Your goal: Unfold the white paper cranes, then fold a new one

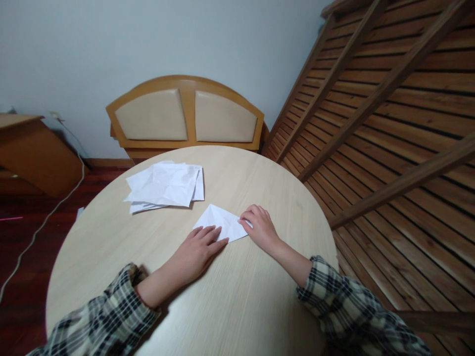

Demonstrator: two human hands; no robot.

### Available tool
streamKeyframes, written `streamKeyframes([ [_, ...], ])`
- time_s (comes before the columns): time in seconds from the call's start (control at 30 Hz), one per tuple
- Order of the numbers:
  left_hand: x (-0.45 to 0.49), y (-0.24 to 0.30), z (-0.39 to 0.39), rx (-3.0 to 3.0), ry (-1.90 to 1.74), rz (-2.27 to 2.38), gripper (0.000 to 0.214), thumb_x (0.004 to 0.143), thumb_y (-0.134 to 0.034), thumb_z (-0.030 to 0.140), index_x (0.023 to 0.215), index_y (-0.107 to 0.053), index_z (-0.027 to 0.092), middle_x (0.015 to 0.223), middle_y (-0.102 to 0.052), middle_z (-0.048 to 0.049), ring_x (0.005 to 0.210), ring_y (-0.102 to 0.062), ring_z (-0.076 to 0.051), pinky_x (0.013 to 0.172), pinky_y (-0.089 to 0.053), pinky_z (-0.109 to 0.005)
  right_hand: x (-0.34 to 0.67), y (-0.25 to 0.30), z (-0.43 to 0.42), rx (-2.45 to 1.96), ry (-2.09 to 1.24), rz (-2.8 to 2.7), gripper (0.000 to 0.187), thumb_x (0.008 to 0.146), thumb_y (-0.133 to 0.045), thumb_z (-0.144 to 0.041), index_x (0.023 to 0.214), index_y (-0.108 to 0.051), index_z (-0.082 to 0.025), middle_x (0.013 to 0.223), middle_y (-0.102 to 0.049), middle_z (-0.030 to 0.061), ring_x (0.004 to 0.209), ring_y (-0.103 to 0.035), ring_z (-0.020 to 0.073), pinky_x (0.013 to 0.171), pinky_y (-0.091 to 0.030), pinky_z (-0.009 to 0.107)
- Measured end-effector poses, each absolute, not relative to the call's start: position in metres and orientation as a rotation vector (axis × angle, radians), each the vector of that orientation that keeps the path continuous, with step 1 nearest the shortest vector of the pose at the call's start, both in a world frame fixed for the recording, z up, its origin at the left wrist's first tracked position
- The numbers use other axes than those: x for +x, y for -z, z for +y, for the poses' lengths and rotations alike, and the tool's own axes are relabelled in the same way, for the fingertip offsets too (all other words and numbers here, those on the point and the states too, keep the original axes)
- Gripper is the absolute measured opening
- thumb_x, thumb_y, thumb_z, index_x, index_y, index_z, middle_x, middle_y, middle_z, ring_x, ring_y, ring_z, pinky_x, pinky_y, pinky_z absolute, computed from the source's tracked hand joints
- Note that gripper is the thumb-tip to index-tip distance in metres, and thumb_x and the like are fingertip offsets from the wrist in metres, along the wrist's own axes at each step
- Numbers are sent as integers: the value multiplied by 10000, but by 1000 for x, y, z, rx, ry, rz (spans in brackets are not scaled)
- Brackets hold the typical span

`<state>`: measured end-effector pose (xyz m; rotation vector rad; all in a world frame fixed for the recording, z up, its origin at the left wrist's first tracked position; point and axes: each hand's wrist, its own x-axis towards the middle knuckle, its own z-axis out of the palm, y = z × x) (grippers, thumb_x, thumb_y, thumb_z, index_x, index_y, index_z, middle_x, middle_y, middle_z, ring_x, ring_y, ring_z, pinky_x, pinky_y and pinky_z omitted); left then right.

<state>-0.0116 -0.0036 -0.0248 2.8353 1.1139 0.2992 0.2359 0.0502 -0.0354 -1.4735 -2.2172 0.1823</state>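
A small white folded paper point(221, 221) lies flat near the middle of the round light-wood table point(230, 301). My left hand point(195, 252) rests flat with its fingers spread, the fingertips pressing on the paper's near left edge. My right hand point(260, 227) sits at the paper's right corner, its curled fingertips pinching or pressing that corner down. Both arms wear plaid sleeves.
A loose stack of crumpled white sheets point(165, 187) lies on the table behind the folded paper. A wooden headboard with beige panels point(185, 116) leans against the wall. Slatted wooden frames point(389, 123) stand at the right. A white cable point(44, 217) runs across the dark floor.
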Motion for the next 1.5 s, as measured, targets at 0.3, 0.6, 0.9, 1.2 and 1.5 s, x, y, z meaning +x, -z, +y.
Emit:
streamKeyframes([
  [0.3,-11,26,-4,2810,-382,1150,392,1016,-408,256,1381,-552,259,1407,-572,-127,1305,-506,-306,1064,-399,-549,257,23,50,-1047,-397,-2558,385,832,-754,-411,1178,-700,-251,1223,-643,84,1154,-548,241,979,-414,402],
  [0.6,-9,22,0,2817,-440,1205,368,998,-466,292,1342,-573,218,1319,-642,-120,1225,-561,-303,1045,-394,-536,254,19,51,-962,-114,-2538,155,951,-614,-347,983,-750,-280,962,-758,21,1006,-599,224,1056,-289,481],
  [0.9,-7,14,-1,2868,-783,1129,319,1014,-419,301,935,-699,171,729,-705,-76,675,-633,-194,632,-463,-316,244,7,32,-956,-36,-2411,275,977,-534,-439,844,-713,-279,790,-718,15,848,-578,213,1024,-305,465],
  [1.2,-21,6,5,2841,-971,1206,325,992,-400,241,855,-685,164,650,-653,-54,581,-569,-161,553,-419,-276,250,3,37,-1012,4,-2256,421,1002,-439,-477,718,-637,-239,683,-629,31,758,-548,208,923,-366,427],
  [1.5,-14,-6,7,1688,-1073,1124,337,878,-590,419,667,-628,159,578,-551,6,539,-469,-119,516,-371,-232,250,19,44,-1214,-403,-1720,430,1019,-317,-480,718,-497,-231,679,-574,37,713,-564,194,686,-456,327],
])
